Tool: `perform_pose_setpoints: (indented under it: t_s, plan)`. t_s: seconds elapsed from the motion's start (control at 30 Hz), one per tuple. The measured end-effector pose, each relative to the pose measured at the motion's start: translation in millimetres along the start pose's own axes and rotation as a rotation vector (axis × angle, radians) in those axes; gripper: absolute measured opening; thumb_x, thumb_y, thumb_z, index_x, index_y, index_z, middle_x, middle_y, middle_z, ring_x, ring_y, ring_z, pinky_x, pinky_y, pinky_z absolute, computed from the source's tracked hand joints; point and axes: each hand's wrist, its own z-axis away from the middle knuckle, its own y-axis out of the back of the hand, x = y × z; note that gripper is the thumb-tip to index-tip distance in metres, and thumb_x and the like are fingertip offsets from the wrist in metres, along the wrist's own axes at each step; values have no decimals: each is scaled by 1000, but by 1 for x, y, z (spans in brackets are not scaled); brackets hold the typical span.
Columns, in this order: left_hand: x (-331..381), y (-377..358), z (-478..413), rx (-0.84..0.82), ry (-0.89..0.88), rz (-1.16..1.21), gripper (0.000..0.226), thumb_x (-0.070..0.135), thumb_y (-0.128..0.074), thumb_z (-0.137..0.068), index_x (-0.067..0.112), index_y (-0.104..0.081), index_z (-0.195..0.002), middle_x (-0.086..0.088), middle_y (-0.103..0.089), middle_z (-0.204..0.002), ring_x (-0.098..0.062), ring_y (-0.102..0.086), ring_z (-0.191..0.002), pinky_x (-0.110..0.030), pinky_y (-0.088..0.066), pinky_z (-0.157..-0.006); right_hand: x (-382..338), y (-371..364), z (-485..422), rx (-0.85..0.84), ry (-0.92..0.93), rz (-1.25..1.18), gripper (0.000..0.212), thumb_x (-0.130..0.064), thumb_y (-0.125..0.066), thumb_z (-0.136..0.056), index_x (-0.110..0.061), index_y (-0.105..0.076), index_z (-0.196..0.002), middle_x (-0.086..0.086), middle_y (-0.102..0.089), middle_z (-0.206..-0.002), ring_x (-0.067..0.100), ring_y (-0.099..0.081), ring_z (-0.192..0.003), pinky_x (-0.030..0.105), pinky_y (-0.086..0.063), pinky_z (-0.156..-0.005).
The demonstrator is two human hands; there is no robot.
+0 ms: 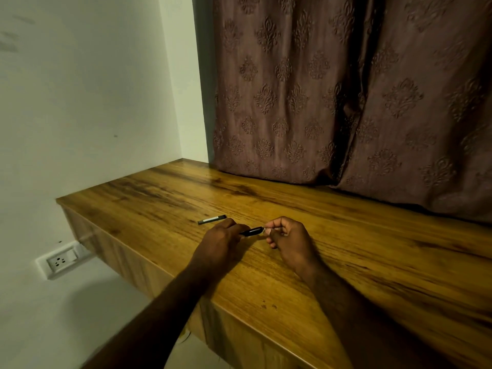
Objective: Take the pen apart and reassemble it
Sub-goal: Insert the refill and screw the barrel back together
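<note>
My left hand [222, 237] grips the black pen barrel [251, 231] just above the wooden desk, with the barrel's free end pointing right. My right hand [286, 237] pinches a small silvery part [267, 229] at that end of the barrel; what the part is I cannot tell. A separate dark pen piece [212, 219], likely the cap, lies flat on the desk a little behind and left of my left hand. Most of the barrel is hidden inside my left fist.
The wooden desk [346, 262] runs from the left wall to the right, its front edge close to my forearms. A brown patterned curtain [346, 102] hangs onto the desk's back. A white wall socket [61, 261] sits below the desk's left end.
</note>
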Motion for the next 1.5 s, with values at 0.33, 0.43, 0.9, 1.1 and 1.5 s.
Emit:
perform_pose_setpoints:
  t_s: [0.33,0.43,0.9,1.1,1.5]
  plan:
    - [5,3,-2,-22,-20,11,37,44,-50,-89,18,-70,-106,0,-62,-87,-11,-58,-71,-25,-47,-60,3,-3,1,28,73,159,12,-9,-58,-91,-17,-66,-89,1,-67,-81,15,-64,-75,34,-54,-70]
    - [5,3,-2,-30,-21,7,35,42,-50,-88,18,-70,-105,-1,-62,-87,-13,-60,-71,-32,-51,-60,2,-4,2,15,75,153,15,-7,-56,-91,-19,-64,-86,3,-68,-82,14,-63,-74,33,-54,-70]
    - [8,4,-1,-32,36,65,40,44,-47,-89,17,-66,-109,-2,-65,-95,-15,-63,-79,-37,-55,-67,-4,2,1,-59,-42,-163,10,-1,-55,-92,0,-64,-98,10,-66,-76,13,-56,-61,24,-46,-54]
    - [8,4,-1,-26,57,92,45,44,-43,-85,15,-66,-110,-3,-65,-98,-14,-63,-83,-36,-56,-71,-4,1,1,-57,-33,-139,10,-4,-55,-93,-4,-65,-95,9,-67,-77,11,-56,-60,24,-46,-54]
    - [6,1,0,3,38,93,26,33,-54,-92,16,-63,-110,0,-62,-98,-9,-58,-83,-26,-51,-69,-4,-2,3,-87,4,-194,13,-17,-56,-95,-5,-60,-90,8,-66,-66,15,-53,-49,28,-41,-46]
